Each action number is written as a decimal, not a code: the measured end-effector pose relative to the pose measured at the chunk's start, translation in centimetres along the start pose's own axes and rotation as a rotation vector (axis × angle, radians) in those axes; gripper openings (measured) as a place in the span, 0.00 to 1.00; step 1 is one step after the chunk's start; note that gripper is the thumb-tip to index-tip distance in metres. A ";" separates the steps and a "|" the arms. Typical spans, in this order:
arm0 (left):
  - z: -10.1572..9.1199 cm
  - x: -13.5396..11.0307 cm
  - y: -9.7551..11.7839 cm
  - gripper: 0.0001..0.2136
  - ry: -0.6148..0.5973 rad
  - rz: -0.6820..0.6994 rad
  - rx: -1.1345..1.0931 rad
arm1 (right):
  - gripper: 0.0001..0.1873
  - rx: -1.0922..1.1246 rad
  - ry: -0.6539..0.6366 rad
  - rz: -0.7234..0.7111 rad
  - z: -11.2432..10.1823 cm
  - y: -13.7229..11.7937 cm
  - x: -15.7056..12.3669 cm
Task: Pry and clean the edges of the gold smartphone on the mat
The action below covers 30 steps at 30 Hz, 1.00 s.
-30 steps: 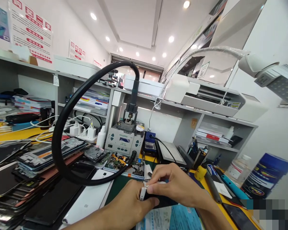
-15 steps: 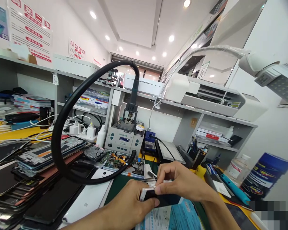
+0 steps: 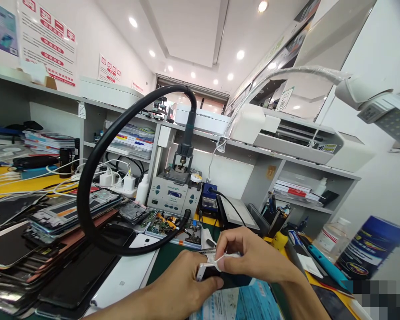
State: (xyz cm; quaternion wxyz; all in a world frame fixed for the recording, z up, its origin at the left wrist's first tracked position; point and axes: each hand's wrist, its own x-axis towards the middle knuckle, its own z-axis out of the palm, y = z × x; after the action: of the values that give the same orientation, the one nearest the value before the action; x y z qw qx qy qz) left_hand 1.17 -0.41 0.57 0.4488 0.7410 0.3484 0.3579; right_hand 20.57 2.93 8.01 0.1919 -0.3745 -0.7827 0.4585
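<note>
My left hand (image 3: 182, 282) is closed around a phone (image 3: 204, 269) with a pale silver edge and dark face, thumb along the near side. My right hand (image 3: 251, 258) has thumb and index finger pinched on a thin white tissue-like piece (image 3: 212, 258) at the phone's upper edge. Its exact kind is hard to make out. Under both hands lies a blue and white printed packet (image 3: 243, 302) on the green mat (image 3: 165, 262). My fingers hide much of the phone.
A black hose (image 3: 86, 178) loops up from the grey hot air station (image 3: 171, 198). Circuit boards fill a tray (image 3: 173, 238) behind my hands. Stacked phones (image 3: 76, 271) crowd the left; a clear bottle (image 3: 331, 238) and a blue can (image 3: 370, 249) stand at right.
My right fingers have shifted slightly along the phone's edge, and more of the white piece shows between them. The whole view has moved a little; my left hand keeps its hold.
</note>
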 end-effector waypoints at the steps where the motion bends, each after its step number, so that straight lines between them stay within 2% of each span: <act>1: 0.0 0.0 0.0 0.13 -0.003 0.010 -0.003 | 0.05 -0.018 0.012 -0.006 0.3 -0.1 0.1; 5: 0.0 0.0 0.0 0.11 -0.031 0.075 -0.022 | 0.01 -0.083 0.081 -0.025 1.8 -1.1 0.4; 8: 0.1 -0.1 0.2 0.11 -0.047 0.108 -0.032 | 0.04 -0.083 0.119 -0.020 2.3 -1.5 0.6; 13: -0.1 0.0 0.4 0.13 -0.018 0.061 0.004 | 0.03 0.029 0.056 0.024 0.9 -0.5 0.6; 18: -0.1 0.1 0.3 0.14 -0.011 0.072 0.049 | 0.03 0.078 0.053 0.061 -0.4 0.2 0.2; 27: 0.0 -0.1 0.2 0.13 -0.019 0.042 0.001 | 0.02 0.013 0.094 0.008 1.6 -1.0 0.7; 30: 0.0 -0.1 0.3 0.13 -0.018 0.047 0.006 | 0.02 0.020 0.061 0.012 1.5 -1.0 0.7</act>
State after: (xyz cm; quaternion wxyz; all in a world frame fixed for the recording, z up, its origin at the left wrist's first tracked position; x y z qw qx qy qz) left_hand 1.20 -0.59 0.77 0.4413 0.7534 0.3280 0.3607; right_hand 18.74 2.26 8.10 0.2165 -0.3912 -0.7697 0.4557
